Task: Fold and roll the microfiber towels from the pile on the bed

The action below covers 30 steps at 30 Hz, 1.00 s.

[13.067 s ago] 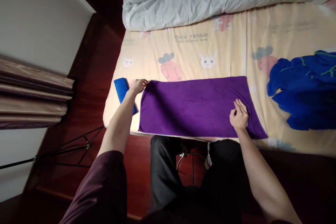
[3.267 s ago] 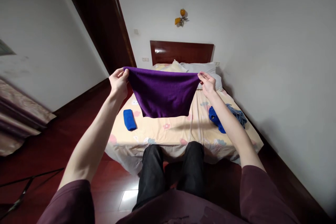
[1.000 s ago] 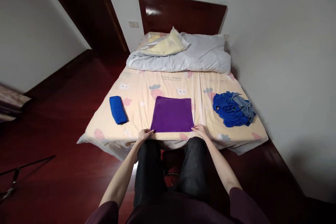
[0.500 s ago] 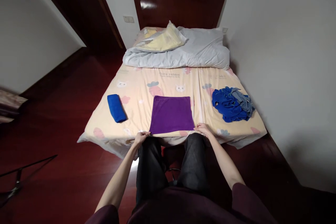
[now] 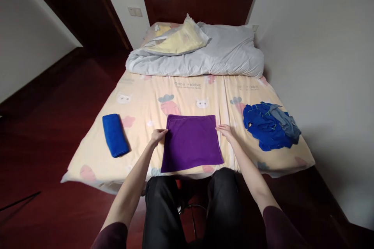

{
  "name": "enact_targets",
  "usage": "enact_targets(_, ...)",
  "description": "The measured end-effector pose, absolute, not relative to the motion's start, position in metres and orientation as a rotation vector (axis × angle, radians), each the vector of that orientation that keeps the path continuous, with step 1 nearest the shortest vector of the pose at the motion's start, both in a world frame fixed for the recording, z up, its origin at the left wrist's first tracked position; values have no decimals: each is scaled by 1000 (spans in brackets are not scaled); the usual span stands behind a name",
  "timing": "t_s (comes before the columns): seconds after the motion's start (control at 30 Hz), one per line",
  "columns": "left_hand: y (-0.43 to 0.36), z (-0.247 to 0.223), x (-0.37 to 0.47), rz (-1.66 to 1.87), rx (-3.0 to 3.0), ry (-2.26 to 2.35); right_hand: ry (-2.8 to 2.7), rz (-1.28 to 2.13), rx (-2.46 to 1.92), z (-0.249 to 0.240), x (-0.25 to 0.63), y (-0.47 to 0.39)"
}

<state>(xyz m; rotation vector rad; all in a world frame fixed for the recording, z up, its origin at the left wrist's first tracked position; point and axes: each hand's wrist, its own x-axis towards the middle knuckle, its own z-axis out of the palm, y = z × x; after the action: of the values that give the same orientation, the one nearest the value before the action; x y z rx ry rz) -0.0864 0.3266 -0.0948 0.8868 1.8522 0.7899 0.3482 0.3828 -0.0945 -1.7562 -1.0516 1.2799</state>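
At the left of the bed [image 5: 140,105], on its pale yellow printed sheet, lies a bright blue, slim oblong bundle of soft fabric [image 5: 115,135], folded compactly and well apart from both hands.

Next comes the left hand [image 5: 158,135], reaching in from the lower left with the forearm slanting up, the wrist slightly bent and the fingers turned inward. Its grip looks pinched on the left edge of a deep purple, roughly square cloth of soft fabric [image 5: 191,144], near the far corner.

That purple cloth lies flat on the bed, right in front of the knees, its near edge close to the bed's edge. Along its far edge the layers do not quite match, so the step in hand seems to be lining up or taking hold for a fold. The next move would call for an even hold at both sides, keeping the layers together.

The right hand [image 5: 224,130] mirrors the left, its forearm slanting in from the lower right, fingers extended together and tips at the cloth's right edge; whether its grip pinches or merely touches cannot be told.

Farther right lies a crumpled pile of bright blue fabric [image 5: 263,126], overlapped by a greyish-blue rumpled cloth [image 5: 284,122].
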Motion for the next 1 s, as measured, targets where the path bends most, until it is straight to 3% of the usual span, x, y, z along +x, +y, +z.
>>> enact_targets(0.13,381,-104,-95,831,1110,1954,-1155,1102,-1732,-112,331,447)
enact_targets(0.4,426,-115,-98,514,1897,1787,-1600,873,-1781,-132,317,502)
enact_targets(1.0,445,-120,-92,723,1712,2131,-1443,690,-1959,-135,312,521)
